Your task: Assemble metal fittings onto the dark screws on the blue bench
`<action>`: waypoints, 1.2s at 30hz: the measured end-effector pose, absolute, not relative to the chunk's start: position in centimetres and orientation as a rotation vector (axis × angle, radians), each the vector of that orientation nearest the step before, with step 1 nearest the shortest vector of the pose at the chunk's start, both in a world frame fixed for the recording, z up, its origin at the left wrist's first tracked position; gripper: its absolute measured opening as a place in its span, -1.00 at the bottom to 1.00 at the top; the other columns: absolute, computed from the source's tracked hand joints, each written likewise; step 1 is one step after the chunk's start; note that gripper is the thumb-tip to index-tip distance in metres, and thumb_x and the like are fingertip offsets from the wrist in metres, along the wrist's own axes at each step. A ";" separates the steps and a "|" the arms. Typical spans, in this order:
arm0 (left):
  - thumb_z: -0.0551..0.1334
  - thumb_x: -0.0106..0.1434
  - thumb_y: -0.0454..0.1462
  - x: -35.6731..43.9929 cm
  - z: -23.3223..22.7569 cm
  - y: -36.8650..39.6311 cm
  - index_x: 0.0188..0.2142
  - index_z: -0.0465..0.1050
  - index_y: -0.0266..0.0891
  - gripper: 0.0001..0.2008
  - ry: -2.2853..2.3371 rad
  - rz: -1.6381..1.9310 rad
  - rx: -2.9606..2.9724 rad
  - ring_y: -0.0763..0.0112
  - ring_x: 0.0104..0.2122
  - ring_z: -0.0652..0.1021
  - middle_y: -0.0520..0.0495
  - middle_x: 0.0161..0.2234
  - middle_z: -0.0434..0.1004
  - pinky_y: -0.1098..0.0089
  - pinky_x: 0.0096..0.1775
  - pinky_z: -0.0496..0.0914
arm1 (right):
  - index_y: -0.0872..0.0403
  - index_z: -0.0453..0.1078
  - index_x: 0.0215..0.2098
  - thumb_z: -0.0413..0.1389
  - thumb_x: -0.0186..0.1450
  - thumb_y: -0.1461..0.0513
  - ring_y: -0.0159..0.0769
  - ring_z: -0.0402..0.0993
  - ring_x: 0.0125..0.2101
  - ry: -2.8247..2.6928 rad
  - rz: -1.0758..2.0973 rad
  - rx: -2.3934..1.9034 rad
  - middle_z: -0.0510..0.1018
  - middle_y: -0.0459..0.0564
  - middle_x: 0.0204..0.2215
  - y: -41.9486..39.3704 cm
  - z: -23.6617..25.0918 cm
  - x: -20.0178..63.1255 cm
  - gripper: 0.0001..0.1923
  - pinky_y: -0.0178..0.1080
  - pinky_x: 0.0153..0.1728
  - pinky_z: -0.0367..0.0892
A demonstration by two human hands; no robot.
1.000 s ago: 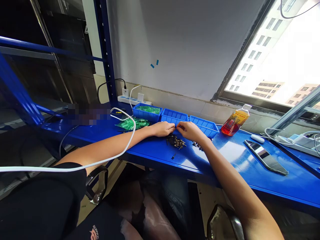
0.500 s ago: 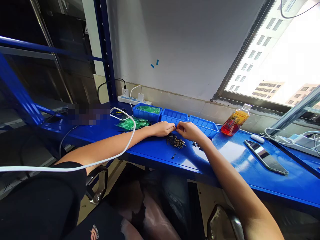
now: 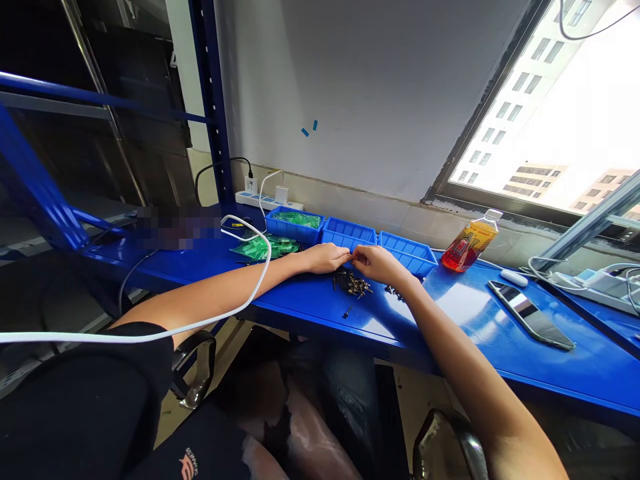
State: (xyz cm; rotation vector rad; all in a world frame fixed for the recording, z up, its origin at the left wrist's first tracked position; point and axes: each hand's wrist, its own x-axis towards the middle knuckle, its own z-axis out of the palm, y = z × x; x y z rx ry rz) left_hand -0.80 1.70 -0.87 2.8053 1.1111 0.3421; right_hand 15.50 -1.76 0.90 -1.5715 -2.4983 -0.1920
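Note:
My left hand (image 3: 327,258) and my right hand (image 3: 374,263) meet fingertip to fingertip above the blue table (image 3: 300,293). Both are closed in a pinch; whatever lies between the fingers is too small to make out. Just below them is a pile of small dark and brass-coloured screw-like parts (image 3: 354,283). One loose screw-like piece (image 3: 347,311) lies nearer the table's front edge. A second cluster of small dark parts (image 3: 394,291) shows partly from under my right wrist. Left of my left hand lie green plastic bags (image 3: 265,247).
Behind my hands stand a blue bin with green bags (image 3: 295,223) and two more blue bins (image 3: 349,231). On the right are a drink bottle (image 3: 471,241) and a phone (image 3: 530,313). A white cable (image 3: 220,325) crosses over my left forearm. A power strip (image 3: 267,200) lies along the wall.
Almost nothing differs. My right hand's fingers have shifted very slightly while both hands stay together in the same place.

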 end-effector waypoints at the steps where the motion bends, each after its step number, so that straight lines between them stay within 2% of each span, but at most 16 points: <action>1: -0.15 0.35 -0.14 -0.8 -0.9 1.7 -0.28 0.37 -0.23 -0.62 1.109 0.346 2.806 0.27 -0.38 0.49 -0.10 -0.38 0.51 0.39 -0.40 0.20 | 0.08 0.38 -0.35 -0.03 0.19 0.30 -0.37 0.34 -0.47 -2.497 -0.192 -1.570 0.50 -0.05 -0.46 -1.8 0.9 15.5 -0.85 -0.36 -0.47 0.09; 16: -0.11 0.33 -0.20 -0.8 -0.4 1.3 -0.27 0.35 -0.22 -0.70 1.146 0.324 2.800 0.28 -0.40 0.48 -0.07 -0.44 0.48 0.39 -0.43 0.18 | 0.09 0.38 -0.34 -0.04 0.21 0.30 -0.38 0.32 -0.49 -2.477 -0.170 -1.557 0.50 -0.05 -0.47 -1.6 0.9 15.7 -0.84 -0.36 -0.47 0.09; 36: -0.12 0.33 -0.21 -0.7 -0.3 1.0 -0.22 0.36 -0.24 -0.69 1.170 0.272 2.809 0.24 -0.35 0.49 -0.12 -0.34 0.52 0.37 -0.40 0.21 | 0.08 0.36 -0.39 -0.03 0.17 0.31 -0.39 0.29 -0.51 -2.486 -0.158 -1.543 0.48 -0.07 -0.50 -1.5 0.8 15.7 -0.87 -0.36 -0.48 0.07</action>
